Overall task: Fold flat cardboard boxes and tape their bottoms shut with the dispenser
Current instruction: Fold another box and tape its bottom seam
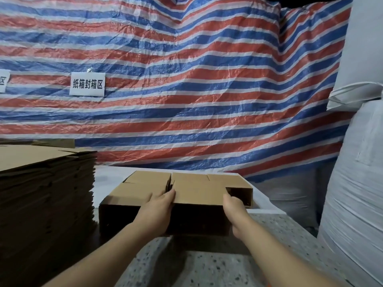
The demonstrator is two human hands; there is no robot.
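The tarpaulin (207, 83) behind bore red, blue and white stripes. A white sign (87, 84) on it carried black characters. The folded cardboard box (186, 191) was tan-brown on top, its near side dark in shadow. The stack of flat cardboard (45, 183) was the same brown. The big woven sacks (356, 183) were white; the floor (207, 270) was grey with dark speckles.

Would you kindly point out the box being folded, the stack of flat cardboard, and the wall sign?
Box (199, 195): head view, top flap.
Stack of flat cardboard (31, 156): head view, top sheet.
Wall sign (87, 83): head view, centre.
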